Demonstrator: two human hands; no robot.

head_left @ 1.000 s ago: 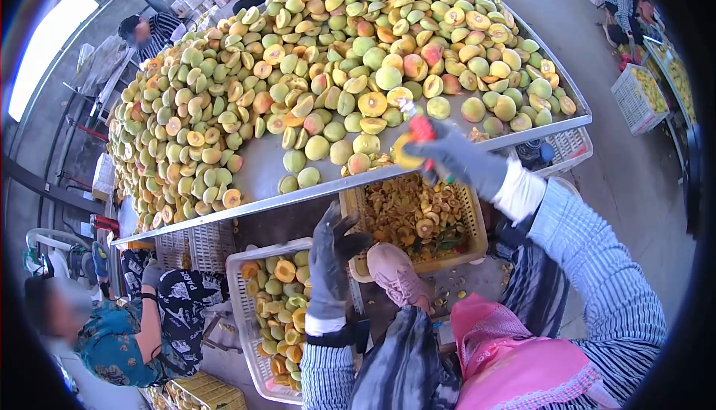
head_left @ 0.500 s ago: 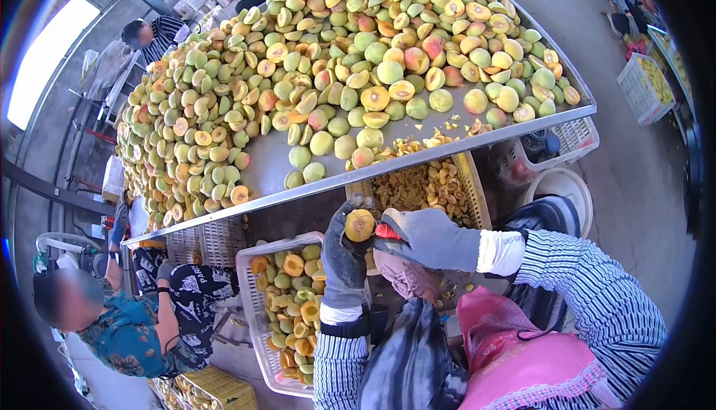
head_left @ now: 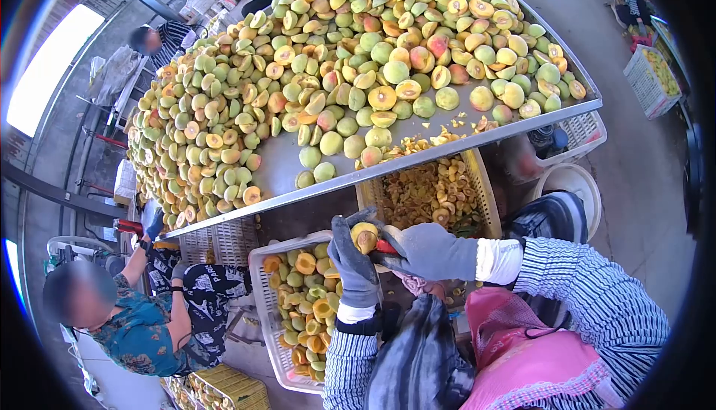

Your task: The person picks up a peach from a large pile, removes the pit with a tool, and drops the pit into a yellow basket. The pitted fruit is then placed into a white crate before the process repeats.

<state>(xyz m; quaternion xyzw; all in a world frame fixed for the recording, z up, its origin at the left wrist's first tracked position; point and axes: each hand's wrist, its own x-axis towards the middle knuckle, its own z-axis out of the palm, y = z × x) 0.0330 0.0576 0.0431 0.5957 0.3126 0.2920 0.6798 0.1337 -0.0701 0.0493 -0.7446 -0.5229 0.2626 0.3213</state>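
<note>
My gloved left hand point(head_left: 353, 262) is closed around a peach half point(head_left: 365, 237), its cut face turned up toward me. A red-handled tool point(head_left: 386, 246) is gripped in my gloved right hand point(head_left: 438, 252), with its working end at the peach half and hidden from view. Both hands meet in front of my pink apron point(head_left: 533, 343). Just left of them stands a white crate point(head_left: 259, 290) of peach halves, several with hollowed centers. Beyond my hands, a yellow crate point(head_left: 488, 197) holds brownish-yellow scraps.
A metal table point(head_left: 280, 171) heaped with whole and halved peaches point(head_left: 328, 96) stretches ahead, its raised edge close to my hands. A white bucket point(head_left: 594, 199) and another white crate point(head_left: 593, 140) stand right. A co-worker point(head_left: 142, 320) sits at left; others are farther back.
My hands have come closer together, bringing the red-handled tool up to the peach half. The whole view has shifted slightly. The left co-worker's raised arm has moved along the table edge.
</note>
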